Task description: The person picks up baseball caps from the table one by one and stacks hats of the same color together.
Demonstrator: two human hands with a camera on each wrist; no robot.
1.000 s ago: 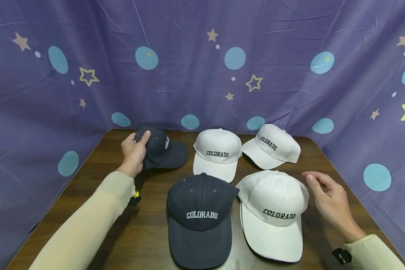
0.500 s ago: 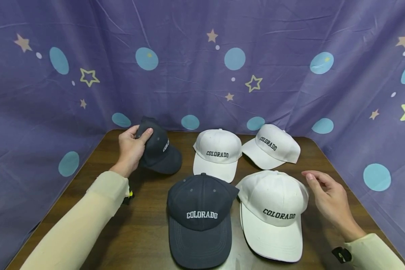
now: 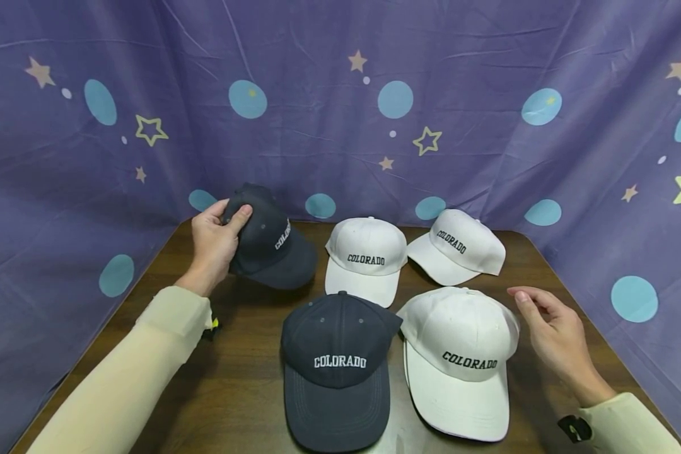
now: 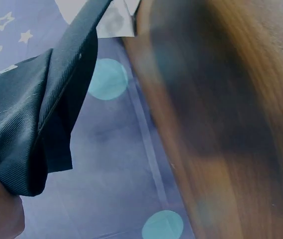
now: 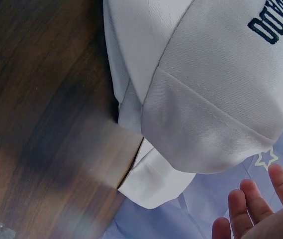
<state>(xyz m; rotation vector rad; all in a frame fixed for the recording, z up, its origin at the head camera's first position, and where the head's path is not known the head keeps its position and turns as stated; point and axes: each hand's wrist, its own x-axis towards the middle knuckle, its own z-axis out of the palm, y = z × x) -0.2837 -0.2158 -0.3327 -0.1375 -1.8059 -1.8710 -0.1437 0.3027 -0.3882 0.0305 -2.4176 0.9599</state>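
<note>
At the back left, my left hand (image 3: pixel 212 243) grips a dark navy baseball cap (image 3: pixel 263 236) by its side, thumb in front. The cap is raised and tilted over the table, its brim to the right; the left wrist view shows its dark fabric (image 4: pixel 19 114) close up. My right hand (image 3: pixel 558 337) holds nothing, its fingers loosely bent beside the white cap (image 3: pixel 459 340) at the front right. In the right wrist view, fingertips (image 5: pixel 250 199) hang near that cap's crown. A second brim edge shows under this white cap. Another dark cap (image 3: pixel 340 353) lies front centre.
Two more white caps, one in the middle (image 3: pixel 366 252) and one at the back right (image 3: pixel 459 243), lie behind the front pair. All rest on a brown wooden table (image 3: pixel 244 384). A purple curtain (image 3: pixel 329 145) with stars and dots hangs around the table.
My left hand has moved left and up with the dark cap, which now sits higher and tilts differently. The right hand and the other caps have stayed in place.
</note>
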